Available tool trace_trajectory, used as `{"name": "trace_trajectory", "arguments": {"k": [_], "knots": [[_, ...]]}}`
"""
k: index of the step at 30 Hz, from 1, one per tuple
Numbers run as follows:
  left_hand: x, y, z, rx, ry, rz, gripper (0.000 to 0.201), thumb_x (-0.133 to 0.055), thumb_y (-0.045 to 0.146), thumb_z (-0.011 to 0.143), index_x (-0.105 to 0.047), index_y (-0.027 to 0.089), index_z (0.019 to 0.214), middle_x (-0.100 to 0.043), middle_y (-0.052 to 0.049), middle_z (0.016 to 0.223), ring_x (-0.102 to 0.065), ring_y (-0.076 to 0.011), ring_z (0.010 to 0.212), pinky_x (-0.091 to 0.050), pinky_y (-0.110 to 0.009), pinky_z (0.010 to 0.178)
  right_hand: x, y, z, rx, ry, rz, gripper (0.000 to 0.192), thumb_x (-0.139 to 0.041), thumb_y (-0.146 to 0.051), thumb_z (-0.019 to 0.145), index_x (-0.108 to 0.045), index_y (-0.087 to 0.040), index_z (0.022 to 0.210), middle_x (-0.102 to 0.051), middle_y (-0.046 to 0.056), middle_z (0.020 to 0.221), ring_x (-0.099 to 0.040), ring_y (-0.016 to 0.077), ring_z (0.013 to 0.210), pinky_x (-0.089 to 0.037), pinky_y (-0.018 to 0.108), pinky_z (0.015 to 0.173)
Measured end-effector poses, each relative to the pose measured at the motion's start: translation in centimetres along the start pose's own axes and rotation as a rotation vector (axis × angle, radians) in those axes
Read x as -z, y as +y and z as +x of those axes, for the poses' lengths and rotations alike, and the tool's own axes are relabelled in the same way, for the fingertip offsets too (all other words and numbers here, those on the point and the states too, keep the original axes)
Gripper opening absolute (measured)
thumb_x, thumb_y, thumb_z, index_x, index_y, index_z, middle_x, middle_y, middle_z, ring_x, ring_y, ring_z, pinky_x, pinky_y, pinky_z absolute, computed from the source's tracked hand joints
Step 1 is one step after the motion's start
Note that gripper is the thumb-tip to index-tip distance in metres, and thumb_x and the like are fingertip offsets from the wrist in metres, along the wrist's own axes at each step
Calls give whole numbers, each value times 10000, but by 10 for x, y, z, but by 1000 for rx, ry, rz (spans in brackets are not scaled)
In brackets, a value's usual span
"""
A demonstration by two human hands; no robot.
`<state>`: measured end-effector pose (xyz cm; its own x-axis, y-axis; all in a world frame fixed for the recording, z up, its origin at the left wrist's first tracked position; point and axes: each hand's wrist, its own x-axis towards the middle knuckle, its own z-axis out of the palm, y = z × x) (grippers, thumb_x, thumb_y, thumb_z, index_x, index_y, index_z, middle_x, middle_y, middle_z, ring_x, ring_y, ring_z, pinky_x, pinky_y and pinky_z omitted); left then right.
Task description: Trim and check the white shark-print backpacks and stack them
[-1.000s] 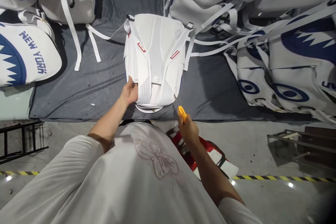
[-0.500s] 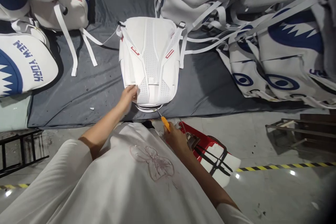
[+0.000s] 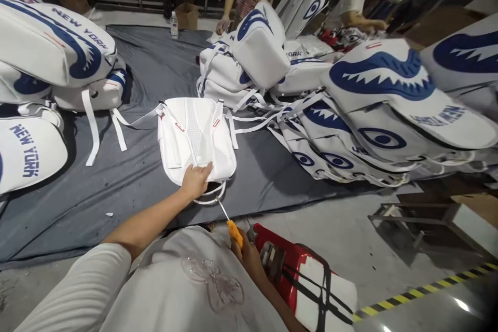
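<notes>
Backpack, white and boxy (image 3: 173,146), right under left grip (image 3: 195,181), can't tell if pinching; right grip (image 3: 244,250) clamped round orange-handled metal tool (image 3: 235,232).

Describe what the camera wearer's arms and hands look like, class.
The left hand and right hand are ungloved, with no bracelet visible. A loose, creased, off-white sleeve leaves the left forearm bare; the right sleeve is out of frame.

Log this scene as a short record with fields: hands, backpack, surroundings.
Left hand: on the white backpack, near end
Right hand: gripping an orange-handled tool, its tip by that end
Backpack: lying on gray cloth
Left side: white bags lettered NEW YORK
Right side: pile of bags with blue eyes and teeth
Far side: clear bottle
</notes>
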<state>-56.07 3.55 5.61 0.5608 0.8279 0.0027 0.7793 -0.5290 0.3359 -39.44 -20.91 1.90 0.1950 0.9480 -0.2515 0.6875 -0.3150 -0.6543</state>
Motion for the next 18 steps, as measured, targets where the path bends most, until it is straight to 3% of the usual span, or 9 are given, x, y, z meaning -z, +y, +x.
{"name": "trace_trajectory", "arguments": {"k": [2,5,7,9,11,13,15,16,18], "knots": [[39,8,16,144,182,-254,560,-636,222,833,-602,200,1391,-768,-108,1037,-695,-292,1043,-504,-456,1000,9,-7,2,81,90,133,521,-331,-490,997,-560,-144,1313,-726,71,798,-690,217,626,-535,304,570],[83,16,26,275,574,-761,383,-682,332,817,-723,226,1183,-765,-59,1078,-696,-254,1025,-538,-370,932,25,-35,18,197,135,131,501,-356,-460,982,-562,-150,1316,-736,91,894,-687,207,694,-565,324,679],[88,18,17,352,770,-1060,320,-699,380,788,-731,221,1063,-765,-27,1018,-701,-213,929,-556,-330,867,36,-53,27,258,92,74,486,-373,-420,970,-558,-150,1329,-744,112,968,-693,211,750,-568,347,760],[73,18,-10,474,837,-1246,321,-687,460,781,-711,215,987,-753,-16,892,-692,-196,817,-570,-328,789,43,-60,32,318,26,32,479,-389,-402,957,-567,-148,1322,-745,129,1012,-704,223,806,-566,355,805],[48,19,-49,544,686,-1301,361,-690,534,764,-705,215,934,-733,-22,784,-686,-213,772,-579,-352,755,43,-53,31,359,-40,-1,478,-390,-403,950,-583,-146,1304,-748,129,977,-711,232,810,-567,352,793],[28,22,-94,514,320,-1205,364,-669,577,787,-720,226,869,-715,-32,701,-684,-233,737,-584,-378,739,38,-40,30,339,-116,-60,483,-375,-400,958,-583,-142,1311,-753,127,952,-717,236,776,-563,344,747],[20,24,-132,443,-25,-979,361,-604,574,858,-736,240,827,-718,-46,682,-683,-242,689,-584,-396,709,31,-28,32,247,-225,-170,485,-369,-393,974,-571,-150,1342,-763,121,958,-726,245,773,-548,337,721],[20,22,-145,398,-105,-825,350,-584,553,885,-751,245,883,-748,-65,764,-701,-255,739,-585,-414,735,28,-25,34,185,-289,-233,481,-370,-389,982,-564,-159,1357,-768,115,959,-731,252,786,-537,333,717],[23,9,-155,292,-89,-474,369,-662,454,863,-722,245,1161,-740,-127,1156,-688,-322,1078,-545,-491,938,24,-21,37,87,-391,-329,464,-363,-381,1000,-563,-176,1364,-774,100,942,-737,259,820,-516,321,719]]}}
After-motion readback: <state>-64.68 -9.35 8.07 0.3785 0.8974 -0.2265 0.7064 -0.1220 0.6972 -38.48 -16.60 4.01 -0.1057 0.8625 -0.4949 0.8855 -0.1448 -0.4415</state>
